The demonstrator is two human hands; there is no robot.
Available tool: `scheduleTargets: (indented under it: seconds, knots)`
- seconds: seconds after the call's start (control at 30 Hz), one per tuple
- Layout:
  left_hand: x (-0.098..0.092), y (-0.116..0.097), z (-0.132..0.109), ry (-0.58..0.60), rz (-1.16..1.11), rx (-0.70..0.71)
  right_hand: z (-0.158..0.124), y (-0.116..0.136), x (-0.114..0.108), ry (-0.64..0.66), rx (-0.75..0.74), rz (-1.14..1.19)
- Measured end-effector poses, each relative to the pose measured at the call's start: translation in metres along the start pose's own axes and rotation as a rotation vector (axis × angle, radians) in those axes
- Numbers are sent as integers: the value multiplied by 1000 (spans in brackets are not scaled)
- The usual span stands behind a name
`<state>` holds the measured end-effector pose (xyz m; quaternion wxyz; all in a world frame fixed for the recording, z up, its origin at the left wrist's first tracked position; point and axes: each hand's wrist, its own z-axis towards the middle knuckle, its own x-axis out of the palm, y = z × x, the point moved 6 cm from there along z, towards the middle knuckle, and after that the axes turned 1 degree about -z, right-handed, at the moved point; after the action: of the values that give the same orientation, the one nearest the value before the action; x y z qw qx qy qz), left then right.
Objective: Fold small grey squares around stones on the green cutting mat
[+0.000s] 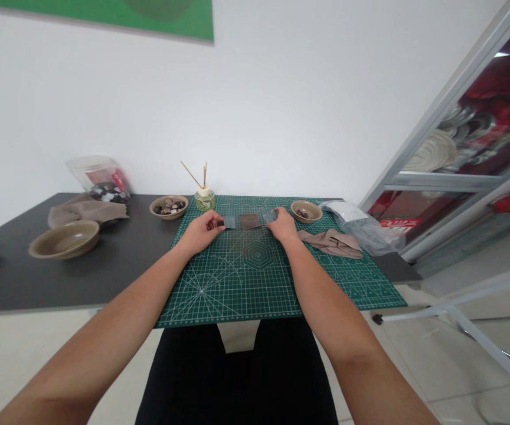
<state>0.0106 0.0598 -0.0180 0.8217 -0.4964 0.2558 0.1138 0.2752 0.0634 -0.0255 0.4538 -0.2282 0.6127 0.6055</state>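
My left hand (202, 231) is closed, thumb and fingers pinching the left edge of a small dark grey square sheet (229, 222), which may be sandpaper. Opposite it, my right hand (283, 225) has its fingers closed on a similar grey square sheet (270, 216), partly covered by the fingers. Between the two lies a brown square sheet (250, 222), touched by neither hand. All three are at the far half of a green cutting mat (237, 301). Just beyond my right hand stands a small bowl (307, 211) with a few dark stones.
A crumpled brown cloth (332, 243) and a clear plastic bag (365, 227) lie at the right. Behind stands a reed diffuser (205, 199). Leftward are a bowl of stones (169, 207), a larger bowl (64, 239), another cloth (87, 211) and a clear tub (102, 177).
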Motion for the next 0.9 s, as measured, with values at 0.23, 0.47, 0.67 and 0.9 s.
scheduleTargets:
  seconds: [0.23, 0.47, 0.67, 0.9]
  knots:
    - [0, -2, -1, 6, 4, -13, 3, -3, -10, -124, -19, 61]
    - [0, -4, 0, 6, -21, -15, 4, -1, -8, -82, -40, -28]
    - [0, -2, 0, 7, -31, -19, 2, -1, -10, -106, -69, -60]
    - [0, -6, -1, 3, -43, -19, 1, -1, -22, -228, -76, 60]
